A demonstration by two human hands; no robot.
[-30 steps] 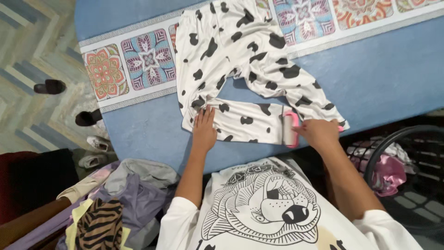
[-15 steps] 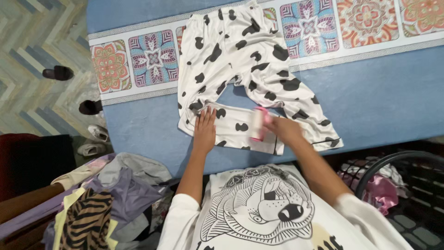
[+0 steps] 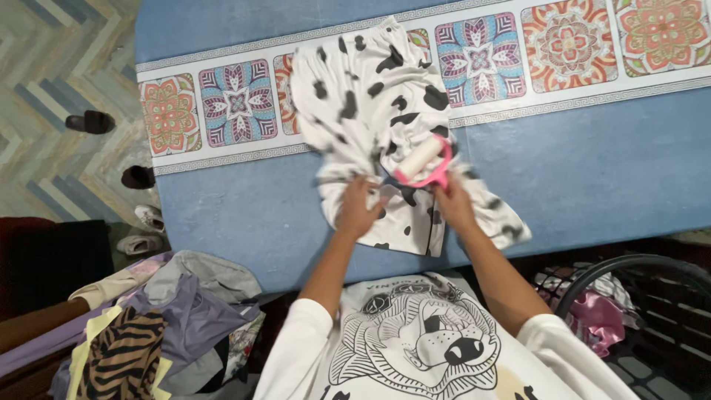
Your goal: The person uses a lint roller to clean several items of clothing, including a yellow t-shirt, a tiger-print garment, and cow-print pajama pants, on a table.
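Observation:
White trousers with black cow spots [image 3: 370, 96] lie bunched on a blue cloth-covered table [image 3: 607, 170]. My left hand [image 3: 359, 209] grips a gathered fold of the trousers near their middle. My right hand [image 3: 453, 204] holds a pink-handled lint roller [image 3: 421, 161] with a white roll, raised over the fabric, and its fingers also pinch the cloth. Both hands are close together at the near part of the garment, which looks blurred with motion.
A patterned tile-print band [image 3: 563, 44] runs across the table. A heap of clothes [image 3: 170, 326], one tiger-striped, sits at the lower left. A dark-rimmed basket with pink cloth [image 3: 600, 311] stands at the lower right. Shoes and slippers [image 3: 141, 178] lie on the floor, left.
My left hand left its flat press and grabbed the fabric. My right hand lifted the roller off the leg. The trousers, spread flat before, are now gathered and pulled up.

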